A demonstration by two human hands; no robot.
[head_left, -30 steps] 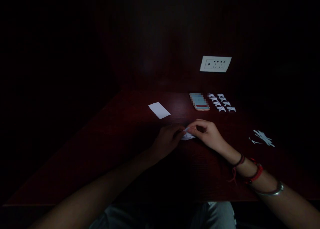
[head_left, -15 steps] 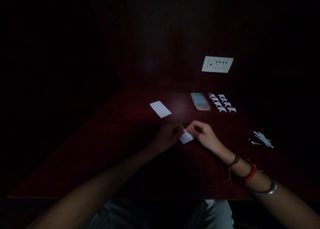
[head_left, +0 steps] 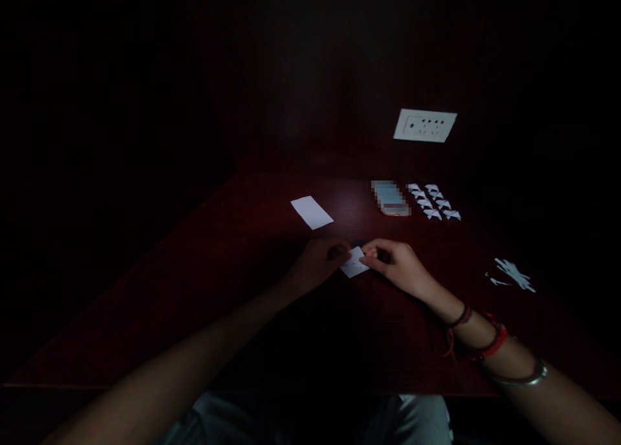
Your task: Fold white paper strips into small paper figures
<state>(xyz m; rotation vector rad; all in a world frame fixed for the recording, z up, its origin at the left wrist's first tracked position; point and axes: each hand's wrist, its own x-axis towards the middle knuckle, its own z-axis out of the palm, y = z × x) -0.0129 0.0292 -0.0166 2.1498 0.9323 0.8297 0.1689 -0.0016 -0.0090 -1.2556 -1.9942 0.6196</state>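
Observation:
The scene is very dark. A small white paper piece (head_left: 354, 262) lies on the dark red table (head_left: 233, 290) in front of me. My left hand (head_left: 317, 264) pinches its left edge with curled fingers. My right hand (head_left: 395, 262) pinches its right edge, fingers closed; that wrist wears red threads and a metal bangle. The two hands almost touch over the paper.
A white paper rectangle (head_left: 311, 212) lies further back on the left. A phone (head_left: 391, 198) sits at the back, with several small folded white paper shapes (head_left: 434, 201) beside it. White paper scraps (head_left: 512, 273) lie at the right. A white wall socket (head_left: 425, 125) is behind.
The small paper has turned and shifted slightly left between my fingers. Both hands stay at the same spot, fingers working its edges.

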